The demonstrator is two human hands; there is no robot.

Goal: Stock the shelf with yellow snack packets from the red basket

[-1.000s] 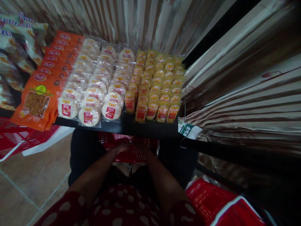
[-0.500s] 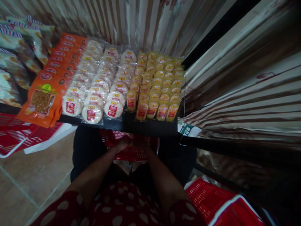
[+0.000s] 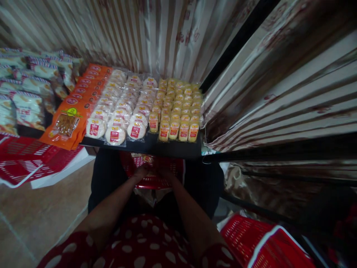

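Observation:
Low between my knees is a red basket (image 3: 180,175), partly under the shelf's front edge. My left hand (image 3: 142,171) is over it with fingers curled in; what they hold is too dim to make out. Just beyond those fingers a small wrapped snack pack (image 3: 147,159) shows, and I cannot tell whether it is gripped. My right hand (image 3: 166,173) is close beside the left, its fingers lost in shadow.
On the black shelf (image 3: 134,148) stand rows of yellow-wrapped cakes (image 3: 178,111), round white crackers (image 3: 115,134), orange packets (image 3: 67,124) and chip bags (image 3: 29,108). More red baskets are at left (image 3: 25,160) and lower right (image 3: 251,238). Striped curtain (image 3: 156,37) hangs behind.
The view has shifted, so the shelf goods sit farther and slightly smaller. A snack pack now shows beyond my left hand. Both hands stay low over the basket.

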